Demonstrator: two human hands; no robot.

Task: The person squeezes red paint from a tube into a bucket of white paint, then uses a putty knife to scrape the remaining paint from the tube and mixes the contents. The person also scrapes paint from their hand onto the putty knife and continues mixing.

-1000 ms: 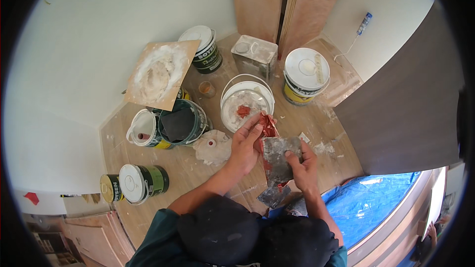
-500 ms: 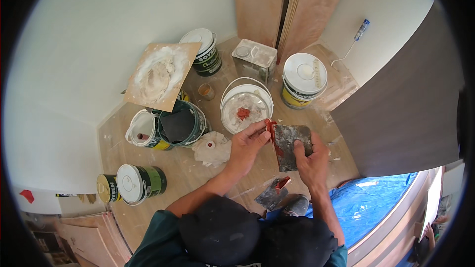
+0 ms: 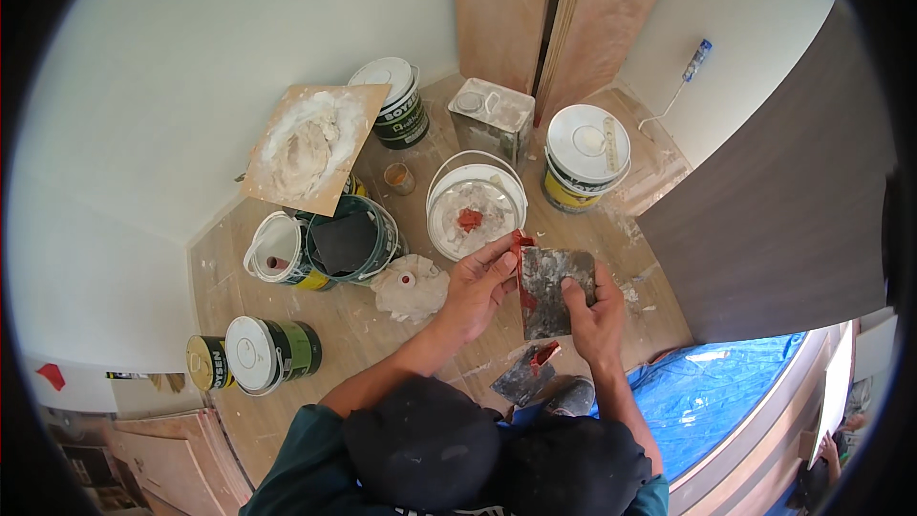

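Observation:
In front of me my right hand [image 3: 594, 311] grips a flat, grey, stained metal spreader [image 3: 549, 311], thumb across its face and fingers behind. Red smears run along the spreader's left edge. My left hand [image 3: 482, 287] is closed at that edge, its fingertips pinching a small red piece [image 3: 522, 241] whose kind I cannot make out. Just beyond the hands stands a white-rimmed pail [image 3: 435, 215] with a dab of red paste [image 3: 469, 220] on its whitish-crusted top. A second grey spreader [image 3: 521, 380] lies on the floor beneath my hands, a red piece [image 3: 544, 354] on it.
A board [image 3: 358, 115] bearing white compound rests atop containers at left, by a dark green bucket [image 3: 390, 239] and crumpled cloth [image 3: 411, 291]. A metal can [image 3: 501, 119] and lidded pail [image 3: 583, 139] stand at the back. Blue sheeting [image 3: 707, 392] covers floor at right.
The spreader has shifted slightly left and down in my right hand, which moved with it. My left hand stays almost in place, still at the spreader's edge.

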